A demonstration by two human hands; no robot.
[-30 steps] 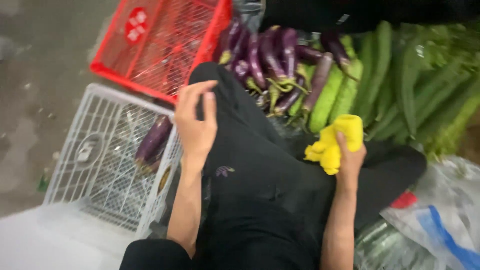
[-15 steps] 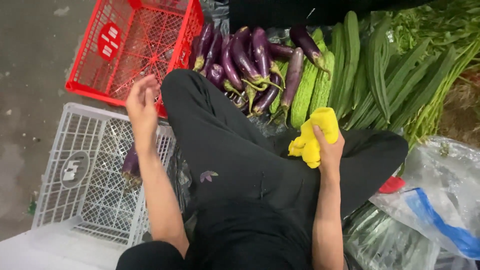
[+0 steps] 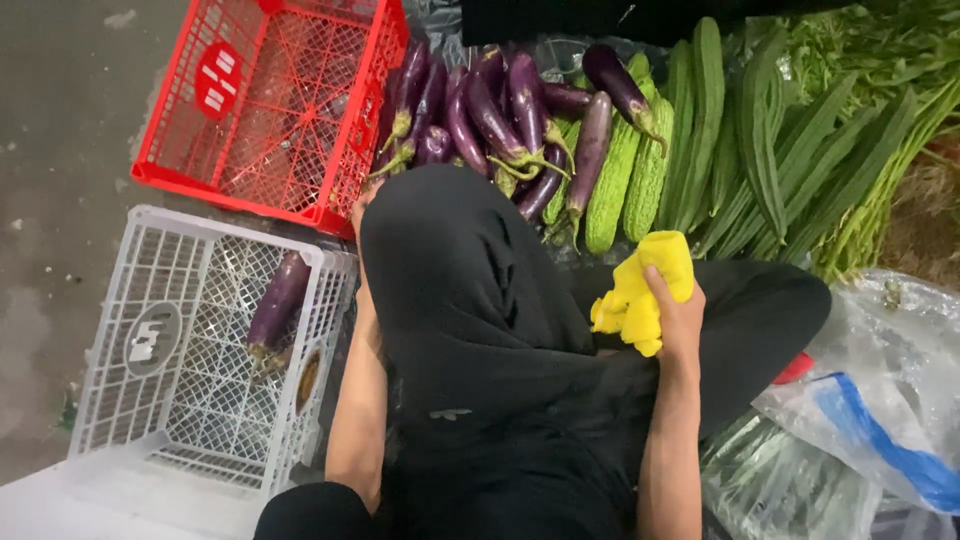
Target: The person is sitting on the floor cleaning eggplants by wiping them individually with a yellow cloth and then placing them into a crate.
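Note:
I sit with black-trousered knees drawn up. My right hand (image 3: 680, 315) rests on my right leg and grips a crumpled yellow cloth (image 3: 640, 290). My left forearm runs along the outside of my left knee; my left hand (image 3: 360, 212) is mostly hidden behind that knee, only its edge showing near the corner of the red crate (image 3: 180, 170) and the purple eggplant pile (image 3: 500, 120). Whether it holds anything is hidden. One purple eggplant (image 3: 278, 300) lies inside the white plastic crate (image 3: 130, 390) to my left.
Bumpy green bitter gourds (image 3: 640, 170), long ridged gourds (image 3: 760, 150) and leafy stalks (image 3: 880, 190) lie beyond my knees. Clear plastic bags (image 3: 880, 400), one with blue markings, sit at the right. Bare concrete floor (image 3: 60, 200) is at the left.
My left hand left my knee, swung out over the white crate, then went forward behind the knee toward the eggplants. The right hand kept hold of the yellow cloth.

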